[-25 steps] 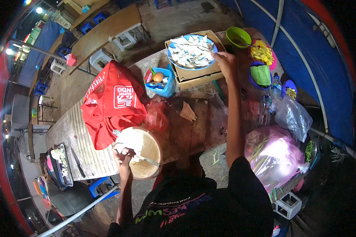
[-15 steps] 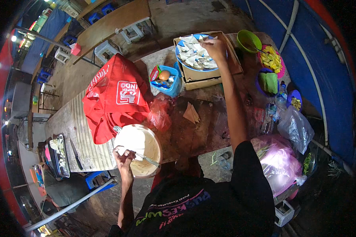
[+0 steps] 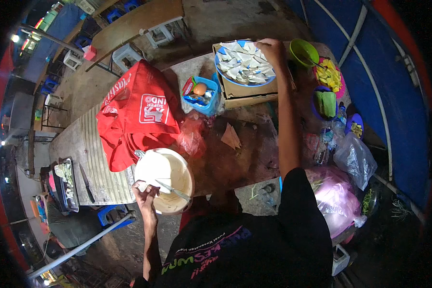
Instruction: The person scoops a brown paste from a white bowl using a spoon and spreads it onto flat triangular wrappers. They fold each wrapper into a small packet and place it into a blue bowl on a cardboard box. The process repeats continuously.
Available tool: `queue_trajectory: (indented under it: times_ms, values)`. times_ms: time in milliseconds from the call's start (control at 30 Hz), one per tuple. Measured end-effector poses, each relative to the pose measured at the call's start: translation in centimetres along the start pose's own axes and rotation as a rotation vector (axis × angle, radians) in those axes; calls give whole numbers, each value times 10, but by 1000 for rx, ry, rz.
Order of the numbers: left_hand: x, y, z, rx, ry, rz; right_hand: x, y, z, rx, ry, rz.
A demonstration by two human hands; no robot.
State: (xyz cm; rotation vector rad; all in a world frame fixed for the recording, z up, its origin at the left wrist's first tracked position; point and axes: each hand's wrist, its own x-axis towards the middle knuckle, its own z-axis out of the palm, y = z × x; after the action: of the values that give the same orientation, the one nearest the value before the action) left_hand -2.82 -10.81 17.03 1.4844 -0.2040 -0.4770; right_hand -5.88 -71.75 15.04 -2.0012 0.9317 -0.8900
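My left hand (image 3: 146,194) is closed in a pinch on a thin white wrapper at the near left rim of a cream bowl (image 3: 189,165). A bright white stack (image 3: 152,165) covers part of the bowl, and pale paste shows inside. A metal utensil (image 3: 177,192) lies across the bowl's near side, one end close to my left fingers. My right hand (image 3: 272,50) is reached out to the far right rim of a blue plate (image 3: 248,85) heaped with folded white pieces (image 3: 245,62). Its fingers are curled; what they hold, if anything, is hidden.
The plate rests on a cardboard box (image 3: 249,98). Beside it stands a blue basket (image 3: 206,106) with an egg. A red bag (image 3: 134,115) fills the table's left. Brown triangles (image 3: 231,137) lie mid-table. Right are a green bowl (image 3: 302,50), bottles (image 3: 339,122) and plastic bags (image 3: 338,197).
My right hand has shifted from over the folded pieces to the plate's right rim. My left hand stays pinched by the bowl. The whole view has shifted slightly.
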Motion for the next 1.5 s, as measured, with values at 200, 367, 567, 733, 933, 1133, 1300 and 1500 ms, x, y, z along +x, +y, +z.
queue_trajectory:
  times_ms: [200, 367, 567, 733, 933, 1133, 1300, 1500]
  values:
    - [-5, -1, 3, 93, 11, -110, -12, 3, -52, -43, -347, 10]
    - [4, -7, -2, 245, -40, -137, -41, -11, -66, -155, -492, -43]
    - [4, -6, -10, 245, 70, -139, -61, -4, -65, -308, -349, -273]
    - [-4, -6, -12, 200, 57, -213, -71, 14, -59, -297, -309, -296]
    - [-8, -9, -13, 150, 27, -227, -84, 21, -65, -546, -276, -337]
    - [-9, -8, -20, 286, 35, -226, -103, 8, -78, -616, -101, -379]
    - [-12, -15, -21, 188, -24, -247, -162, -3, -59, 34, 22, -151]
    - [0, -20, -23, 190, -17, -286, -303, -27, 28, -196, -79, 105]
